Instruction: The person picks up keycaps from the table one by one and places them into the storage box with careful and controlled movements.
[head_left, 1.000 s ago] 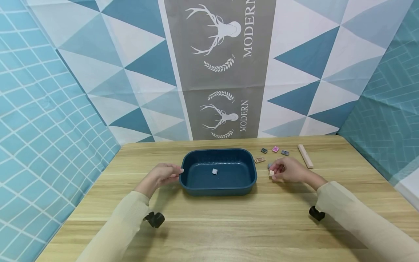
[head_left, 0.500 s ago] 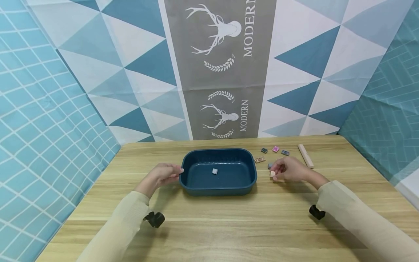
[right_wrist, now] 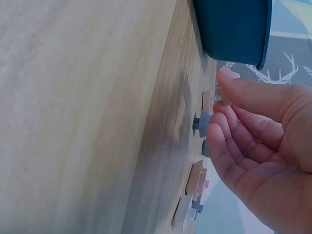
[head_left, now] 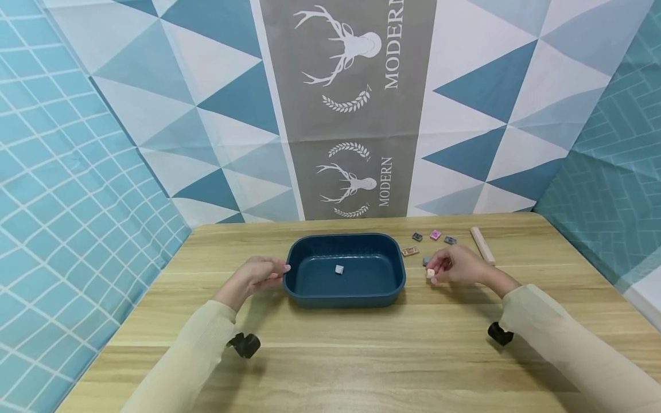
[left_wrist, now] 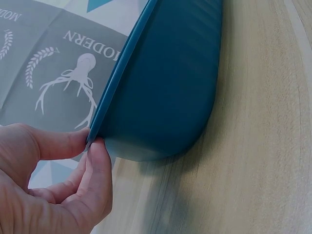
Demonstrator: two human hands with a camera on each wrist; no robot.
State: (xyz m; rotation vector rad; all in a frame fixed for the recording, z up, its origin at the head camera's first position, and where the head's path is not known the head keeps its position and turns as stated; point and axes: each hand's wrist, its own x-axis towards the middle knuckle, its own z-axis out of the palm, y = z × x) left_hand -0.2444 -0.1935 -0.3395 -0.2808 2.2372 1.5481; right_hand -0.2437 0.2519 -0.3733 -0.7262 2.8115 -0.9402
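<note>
The left hand (head_left: pixel 256 274) pinches the blue tub (head_left: pixel 341 302) by its left rim, thumb inside and index finger outside, only the thin wall between them. The right hand (head_left: pixel 459 267) nips a small cream block (head_left: pixel 430 273) between thumb and fingertips, over the desk (head_left: pixel 330 367) just right of the tub; its other fingers curl loosely. A white block (head_left: pixel 339 269) lies inside the tub. Toward the desk's far right corner I see a wooden bar (head_left: pixel 482 245); a pink piece (head_left: pixel 435 234) lies near the far edge, below a deer-printed backdrop (head_left: pixel 346 129).
</note>
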